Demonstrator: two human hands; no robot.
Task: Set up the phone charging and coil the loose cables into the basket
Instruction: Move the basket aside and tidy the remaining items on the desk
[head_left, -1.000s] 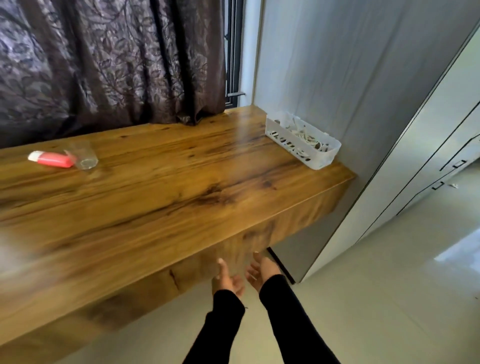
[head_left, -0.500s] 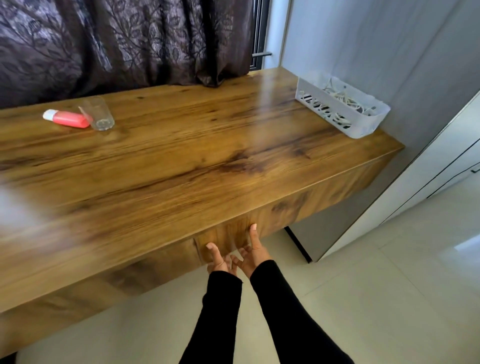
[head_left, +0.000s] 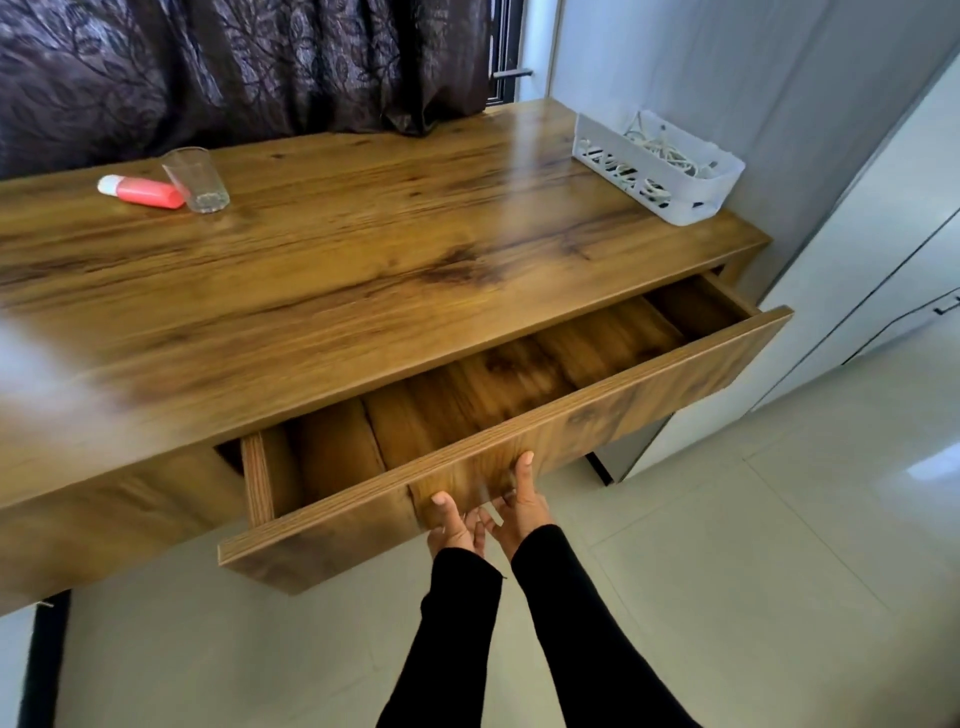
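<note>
White basket (head_left: 698, 200), leaf-patterned purple curtain (head_left: 234, 62)

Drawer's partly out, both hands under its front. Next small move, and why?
Probably pull the drawer further out. Both hands, left hand and right hand, grip its front panel's lower edge; the visible part holds no phone or charger, and the rest sits hidden under the tabletop.
</note>
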